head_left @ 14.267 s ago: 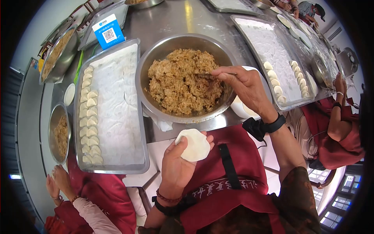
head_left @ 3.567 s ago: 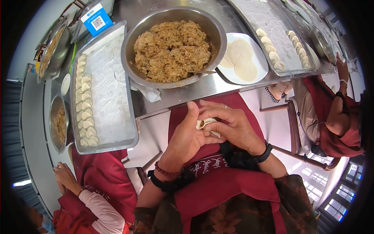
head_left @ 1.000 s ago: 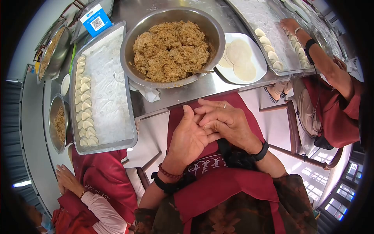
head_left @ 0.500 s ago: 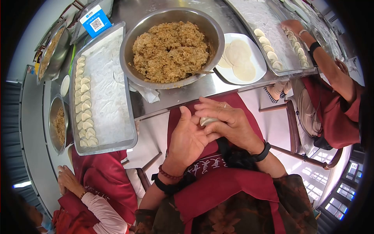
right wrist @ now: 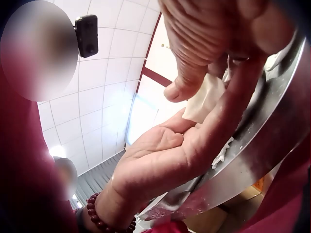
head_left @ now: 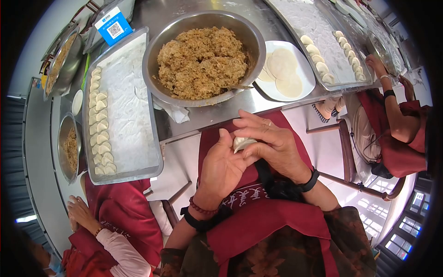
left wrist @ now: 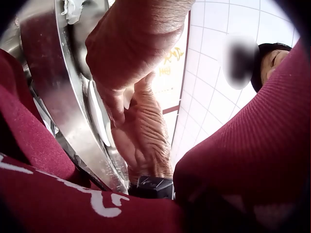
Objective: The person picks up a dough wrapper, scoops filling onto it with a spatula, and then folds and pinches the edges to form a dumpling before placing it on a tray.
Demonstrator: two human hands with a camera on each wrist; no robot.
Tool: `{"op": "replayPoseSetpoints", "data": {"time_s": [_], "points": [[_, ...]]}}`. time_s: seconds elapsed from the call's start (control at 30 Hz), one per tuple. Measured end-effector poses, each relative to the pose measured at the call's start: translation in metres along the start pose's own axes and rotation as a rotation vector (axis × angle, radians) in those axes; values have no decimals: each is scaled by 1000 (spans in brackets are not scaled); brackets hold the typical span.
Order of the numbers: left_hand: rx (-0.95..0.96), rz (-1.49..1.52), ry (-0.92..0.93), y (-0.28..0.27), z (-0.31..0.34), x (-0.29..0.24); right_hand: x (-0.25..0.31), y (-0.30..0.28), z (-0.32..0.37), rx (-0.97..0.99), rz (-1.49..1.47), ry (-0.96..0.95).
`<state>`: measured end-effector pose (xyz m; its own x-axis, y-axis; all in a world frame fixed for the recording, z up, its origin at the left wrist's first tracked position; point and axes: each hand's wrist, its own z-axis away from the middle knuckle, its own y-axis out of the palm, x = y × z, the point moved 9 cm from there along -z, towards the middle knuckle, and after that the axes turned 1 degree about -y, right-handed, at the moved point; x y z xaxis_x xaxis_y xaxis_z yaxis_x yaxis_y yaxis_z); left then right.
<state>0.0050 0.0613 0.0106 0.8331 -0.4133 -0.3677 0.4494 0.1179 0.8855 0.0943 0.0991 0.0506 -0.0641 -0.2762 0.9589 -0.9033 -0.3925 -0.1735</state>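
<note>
In the head view, a pale folded dumpling sits between my two hands, above my lap. My right hand pinches it, thumb on the near side and fingers arched over the far side. Under it lies my left hand, palm up with the thumb raised at the dumpling's left end; its other fingers are mostly behind the right hand. The right wrist view shows the dumpling resting along the left hand's extended fingers. Only a sliver of dumpling shows in the left wrist view.
Ahead stands a steel bowl of filling with a spoon handle at its rim. A white plate holds round wrappers. Floured trays with dumplings flank them. Other people sit on both sides.
Earlier my left hand held a flat wrapper and my right hand a spoon in the filling. The folded wrapper's gap no longer shows. A neighbour's hand has left the right tray.
</note>
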Motion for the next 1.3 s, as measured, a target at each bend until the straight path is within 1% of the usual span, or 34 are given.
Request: {"op": "replayPoseSetpoints", "data": {"time_s": [0.17, 0.27, 0.4, 0.47, 0.6, 0.7, 0.8, 0.9, 0.97, 1.03, 1.1, 1.17, 1.2, 1.27, 1.3], "points": [[20, 67, 46, -14, -2, 2, -5, 1, 2, -43, -30, -13], [0, 25, 52, -12, -1, 1, -6, -1, 1, -11, 12, -29], [-25, -39, -16, -11, 2, 3, -4, -2, 1, 13, 50, -6], [-31, -76, -18, -9, 3, 3, -4, -1, 0, 21, 11, -8], [-23, -1, 29, -19, 2, 1, -1, -2, -1, -18, -55, 5], [1, -5, 58, -12, 3, 0, -5, -1, 1, -7, -69, -65], [7, -8, 52, -7, 3, 0, 0, -3, 0, 22, 50, -70], [6, 11, 38, -12, 2, 2, 3, -4, 1, 37, 82, -95], [-16, 23, 30, -12, 1, 1, 12, -7, -3, -89, 65, -103], [48, 82, 42, -8, 1, -2, 16, -9, -4, -150, 80, -132], [85, 106, 62, -6, 1, -4, 15, -9, -2, -145, 125, -179], [96, 95, 90, -3, 3, -5, 15, -7, -1, -71, 231, -261], [66, 94, 73, -4, 3, -3, 17, -5, 0, -32, 282, -302], [7, 91, 40, -6, 3, 1, 16, -5, 1, -6, 304, -304], [19, 88, 40, -6, 3, 1, 16, -5, 2, 7, 315, -305]]}}
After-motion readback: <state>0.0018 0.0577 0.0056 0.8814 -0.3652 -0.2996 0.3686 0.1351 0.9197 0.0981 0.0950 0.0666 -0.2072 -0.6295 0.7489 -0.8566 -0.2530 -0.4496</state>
